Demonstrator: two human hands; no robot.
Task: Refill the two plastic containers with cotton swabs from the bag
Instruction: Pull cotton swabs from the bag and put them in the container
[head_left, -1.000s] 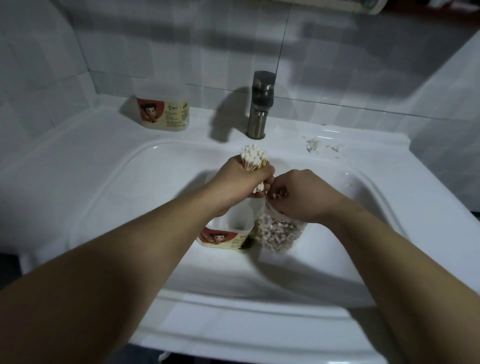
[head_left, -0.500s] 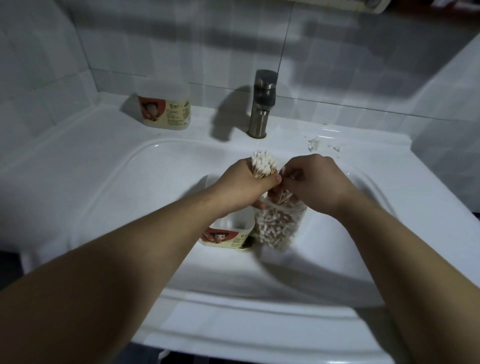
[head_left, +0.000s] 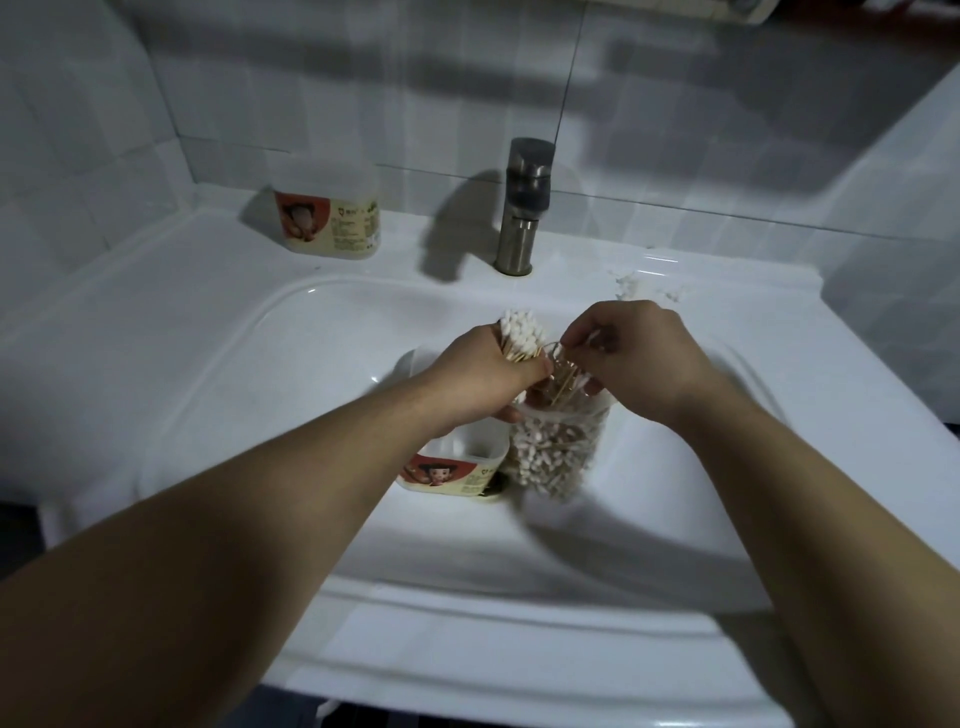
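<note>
Filling is judged barely begun: a bundle of cotton swabs (head_left: 519, 336) is clamped in the curled fingers of the left hand (head_left: 485, 376) above the open container (head_left: 457, 465) in the sink (head_left: 249, 364), more are pinched from the bag (head_left: 550, 452) by the right hand (head_left: 636, 358), and the second container (head_left: 328, 214) is left waiting behind.

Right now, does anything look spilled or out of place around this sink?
Yes. What look like a few loose cotton swabs lie scattered on the sink ledge, right of the faucet. They were apparently spilled during refilling.
</note>
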